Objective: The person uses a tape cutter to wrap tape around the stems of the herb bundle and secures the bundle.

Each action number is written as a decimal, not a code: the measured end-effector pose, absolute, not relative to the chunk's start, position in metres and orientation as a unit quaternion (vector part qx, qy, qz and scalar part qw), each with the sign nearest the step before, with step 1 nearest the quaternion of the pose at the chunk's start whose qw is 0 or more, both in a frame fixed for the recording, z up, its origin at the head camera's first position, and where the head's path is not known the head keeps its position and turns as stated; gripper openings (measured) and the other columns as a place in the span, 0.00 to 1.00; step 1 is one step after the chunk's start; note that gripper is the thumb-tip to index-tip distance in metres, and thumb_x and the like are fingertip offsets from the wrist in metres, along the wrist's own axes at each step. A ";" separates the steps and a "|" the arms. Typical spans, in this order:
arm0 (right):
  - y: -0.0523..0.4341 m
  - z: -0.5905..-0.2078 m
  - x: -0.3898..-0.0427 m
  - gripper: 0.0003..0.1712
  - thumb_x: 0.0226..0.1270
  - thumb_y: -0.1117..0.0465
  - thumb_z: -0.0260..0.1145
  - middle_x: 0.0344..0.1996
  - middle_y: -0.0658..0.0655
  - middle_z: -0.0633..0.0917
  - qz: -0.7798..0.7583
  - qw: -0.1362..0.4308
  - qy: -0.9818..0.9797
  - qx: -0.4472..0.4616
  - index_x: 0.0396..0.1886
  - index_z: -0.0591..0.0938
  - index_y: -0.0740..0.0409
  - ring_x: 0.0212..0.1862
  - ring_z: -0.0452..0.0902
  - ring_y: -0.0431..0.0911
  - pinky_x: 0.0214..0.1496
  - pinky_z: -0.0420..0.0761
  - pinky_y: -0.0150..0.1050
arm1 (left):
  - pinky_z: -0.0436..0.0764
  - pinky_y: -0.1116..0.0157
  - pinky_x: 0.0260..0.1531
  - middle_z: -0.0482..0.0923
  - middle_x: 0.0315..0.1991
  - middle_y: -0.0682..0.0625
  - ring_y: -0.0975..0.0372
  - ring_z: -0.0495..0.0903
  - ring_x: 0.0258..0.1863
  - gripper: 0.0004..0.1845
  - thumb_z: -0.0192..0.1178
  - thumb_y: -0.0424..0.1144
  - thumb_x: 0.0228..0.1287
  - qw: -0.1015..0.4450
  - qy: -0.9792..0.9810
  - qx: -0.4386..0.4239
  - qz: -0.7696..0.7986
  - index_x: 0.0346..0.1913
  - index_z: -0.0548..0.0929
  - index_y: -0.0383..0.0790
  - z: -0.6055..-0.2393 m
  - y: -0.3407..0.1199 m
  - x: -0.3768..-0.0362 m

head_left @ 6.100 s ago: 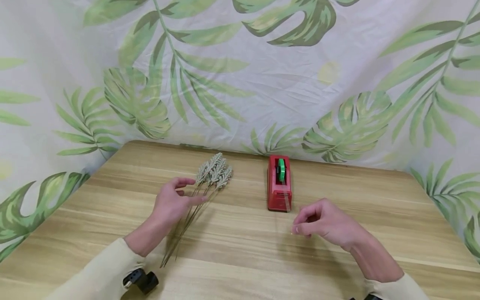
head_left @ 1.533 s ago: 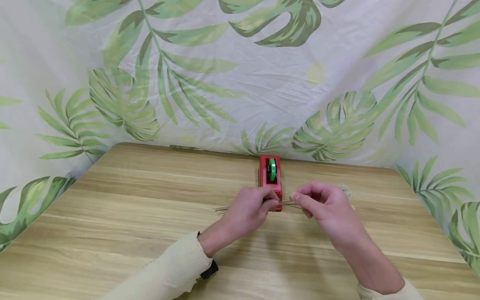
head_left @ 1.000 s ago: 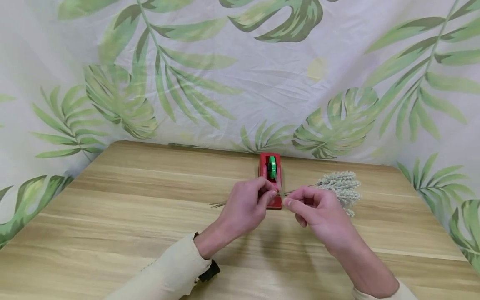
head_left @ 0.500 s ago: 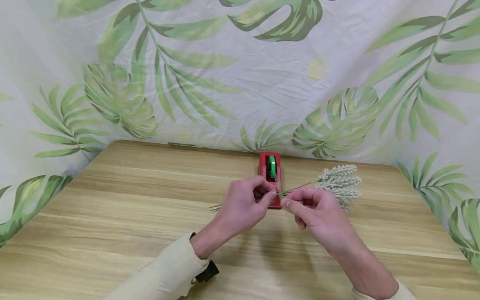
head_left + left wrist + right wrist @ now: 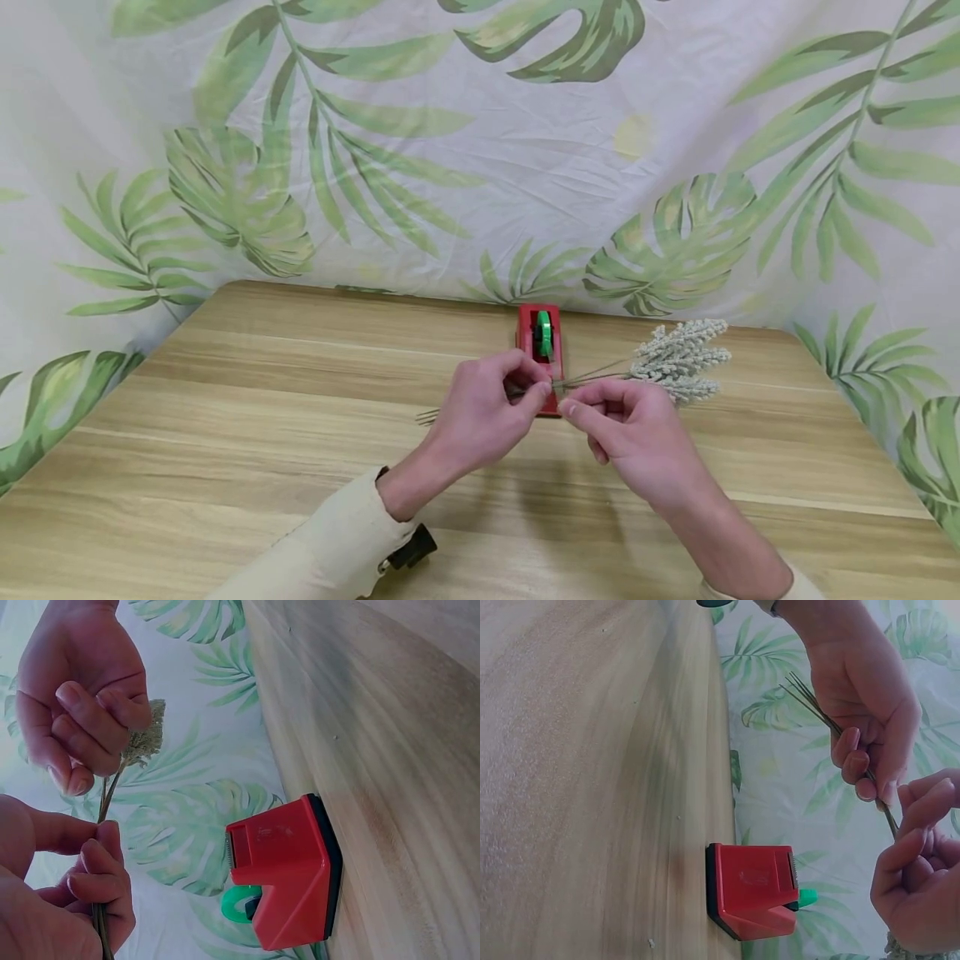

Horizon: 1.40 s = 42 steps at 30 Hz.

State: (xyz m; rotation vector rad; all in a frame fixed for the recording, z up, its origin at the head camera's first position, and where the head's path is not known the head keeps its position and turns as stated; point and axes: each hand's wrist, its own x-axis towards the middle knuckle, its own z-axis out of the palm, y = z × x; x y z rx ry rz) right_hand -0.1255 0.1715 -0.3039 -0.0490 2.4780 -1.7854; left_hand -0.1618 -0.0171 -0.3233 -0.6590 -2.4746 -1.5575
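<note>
Pale, dried grass stems (image 5: pixel 600 371) form a thin bundle held level above the wooden surface (image 5: pixel 225 433), between the two hands. The left hand (image 5: pixel 483 412) has its fingers curled round the stems, thumb and forefinger pinching them near the middle of their length. The bare stem ends stick out past the left hand on its outer side. The right hand (image 5: pixel 637 437) sits just beside the left, its thumb and forefinger tips pressed together at the stems right next to the left hand's pinch; the other fingers are curled in. Whether a strip of tape lies between the right fingertips cannot be told from the head view. The fluffy seed heads (image 5: pixel 682 362) fan out beyond the right hand, on its far outer side, clear of the surface.

Left wrist view: the stems (image 5: pixel 109 796) run from the left hand (image 5: pixel 52 900) up to the right hand (image 5: pixel 79 697), seed heads (image 5: pixel 146 739) showing just behind the right fingers.

A red tape dispenser (image 5: pixel 542 354) with a green roll (image 5: pixel 543 333) stands on the surface directly behind the two hands, close to them but not touched. In the right wrist view the dispenser (image 5: pixel 754 889) stands below both hands.

A leaf-print cloth (image 5: pixel 480 150) hangs behind the surface.
</note>
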 end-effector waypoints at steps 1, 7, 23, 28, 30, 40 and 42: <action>0.171 -0.304 -0.125 0.11 0.72 0.61 0.72 0.20 0.49 0.77 -0.582 0.042 0.812 -0.016 0.42 0.87 0.68 0.21 0.70 0.40 0.25 0.71 0.31 | 0.81 0.72 0.28 0.89 0.31 0.50 0.68 0.80 0.27 0.04 0.65 0.29 0.70 0.073 -0.824 -0.220 -0.518 0.37 0.88 0.39 -0.323 -0.017 -0.162; 0.168 -0.310 -0.125 0.10 0.72 0.61 0.72 0.19 0.49 0.77 -0.570 0.043 0.820 0.002 0.43 0.88 0.66 0.22 0.70 0.40 0.24 0.69 0.32 | 0.81 0.71 0.27 0.89 0.31 0.48 0.67 0.80 0.26 0.03 0.66 0.29 0.70 0.080 -0.819 -0.223 -0.522 0.38 0.88 0.37 -0.321 -0.018 -0.162; 0.154 -0.334 -0.135 0.13 0.79 0.63 0.63 0.37 0.50 0.88 -0.661 0.046 0.744 0.091 0.53 0.85 0.70 0.23 0.64 0.37 0.27 0.64 0.30 | 0.83 0.73 0.32 0.91 0.35 0.46 0.70 0.83 0.29 0.04 0.65 0.26 0.68 0.075 -0.813 -0.245 -0.522 0.36 0.87 0.37 -0.325 -0.013 -0.161; 0.153 -0.335 -0.136 0.13 0.80 0.63 0.62 0.33 0.49 0.85 -0.663 0.040 0.742 0.096 0.51 0.84 0.70 0.23 0.64 0.38 0.27 0.64 0.30 | 0.83 0.73 0.31 0.91 0.34 0.46 0.71 0.82 0.28 0.03 0.66 0.27 0.67 0.074 -0.814 -0.248 -0.520 0.36 0.88 0.36 -0.326 -0.014 -0.161; 0.153 -0.336 -0.136 0.14 0.80 0.62 0.63 0.32 0.48 0.85 -0.660 0.040 0.744 0.099 0.51 0.85 0.70 0.23 0.64 0.38 0.27 0.63 0.30 | 0.82 0.73 0.32 0.91 0.34 0.46 0.71 0.82 0.28 0.03 0.66 0.27 0.67 0.072 -0.816 -0.247 -0.517 0.36 0.88 0.37 -0.326 -0.014 -0.162; 0.156 -0.339 -0.140 0.14 0.79 0.60 0.64 0.30 0.46 0.83 -0.646 0.044 0.754 0.112 0.50 0.86 0.69 0.23 0.64 0.36 0.26 0.64 0.29 | 0.83 0.72 0.33 0.90 0.32 0.48 0.70 0.83 0.29 0.02 0.69 0.29 0.67 0.037 -0.822 -0.231 -0.519 0.36 0.88 0.38 -0.325 -0.017 -0.164; 0.157 -0.339 -0.140 0.15 0.80 0.60 0.64 0.30 0.46 0.81 -0.641 0.050 0.758 0.111 0.51 0.86 0.68 0.24 0.64 0.36 0.27 0.65 0.29 | 0.83 0.72 0.33 0.90 0.33 0.49 0.70 0.83 0.30 0.03 0.69 0.29 0.67 0.037 -0.822 -0.225 -0.522 0.36 0.88 0.39 -0.324 -0.017 -0.164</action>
